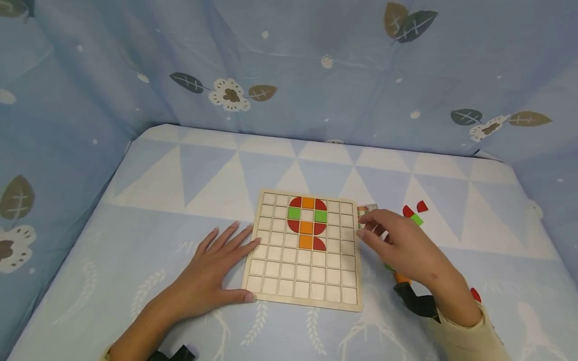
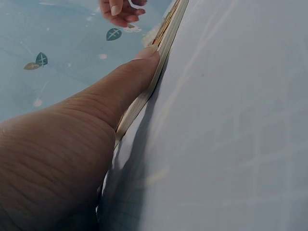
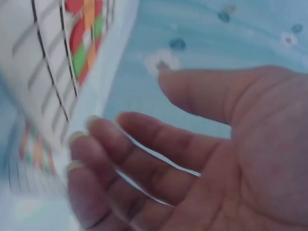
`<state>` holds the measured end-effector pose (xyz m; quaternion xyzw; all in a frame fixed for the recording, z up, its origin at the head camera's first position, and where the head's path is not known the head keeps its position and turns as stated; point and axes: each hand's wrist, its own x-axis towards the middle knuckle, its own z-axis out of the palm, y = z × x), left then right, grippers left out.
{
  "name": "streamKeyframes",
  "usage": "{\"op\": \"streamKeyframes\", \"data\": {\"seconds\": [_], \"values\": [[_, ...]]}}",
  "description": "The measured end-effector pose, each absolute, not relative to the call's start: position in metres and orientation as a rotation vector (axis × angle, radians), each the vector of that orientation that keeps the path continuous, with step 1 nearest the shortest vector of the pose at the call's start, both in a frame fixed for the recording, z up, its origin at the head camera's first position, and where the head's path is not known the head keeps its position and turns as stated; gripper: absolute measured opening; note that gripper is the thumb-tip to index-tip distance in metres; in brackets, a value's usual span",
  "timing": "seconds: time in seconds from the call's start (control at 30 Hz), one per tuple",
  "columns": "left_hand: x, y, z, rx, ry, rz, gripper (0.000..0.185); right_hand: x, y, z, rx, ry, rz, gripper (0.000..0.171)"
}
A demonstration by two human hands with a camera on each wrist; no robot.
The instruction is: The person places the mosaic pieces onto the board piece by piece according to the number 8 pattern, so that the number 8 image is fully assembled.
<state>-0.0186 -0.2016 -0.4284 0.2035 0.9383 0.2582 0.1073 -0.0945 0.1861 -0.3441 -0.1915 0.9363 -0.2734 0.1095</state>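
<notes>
2 hands: left hand (image 1: 212, 272) is resting spread against the board (image 1: 295, 272); right hand (image 1: 399, 245) is hanging half-curled, holding nothing.
Board: lying between them on the desk (image 1: 149, 230).
Loose pieces (image 1: 416, 219): risking scattering if right sleeve (image 1: 469, 337) is dragging.

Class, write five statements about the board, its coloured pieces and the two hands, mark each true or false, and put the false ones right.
1. The left hand touches the left side of the grid board. True.
2. The right hand grips a green square. False: it holds nothing.
3. Two green squares sit in the same row of the board. True.
4. The cell between those green squares is filled with orange. False: it is empty.
5. Every coloured piece is on the board. False: several, such as a red piece, lie on the cloth to its right.
</notes>
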Motion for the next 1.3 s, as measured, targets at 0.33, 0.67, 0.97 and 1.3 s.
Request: {"op": "streamKeyframes", "data": {"seconds": [0.33, 0.67, 0.97, 1.3], "values": [[-0.019, -0.201, -0.428, 0.623, 2.778, 0.742, 0.106, -0.066, 0.26, -0.354, -0.325, 2.72, -0.478, 0.056], [-0.019, -0.202, -0.429, 0.644, 2.778, 0.769, 0.105, -0.043, 0.326, -0.378, 0.014, 2.637, -0.304, 0.077], [-0.018, -0.202, -0.429, 0.631, 2.775, 0.776, 0.105, -0.029, 0.329, -0.385, 0.05, 2.663, -0.374, 0.068], [-0.02, -0.199, -0.428, 0.636, 2.765, 0.768, 0.105, -0.013, 0.375, -0.385, 0.156, 2.672, -0.338, 0.041]]}}
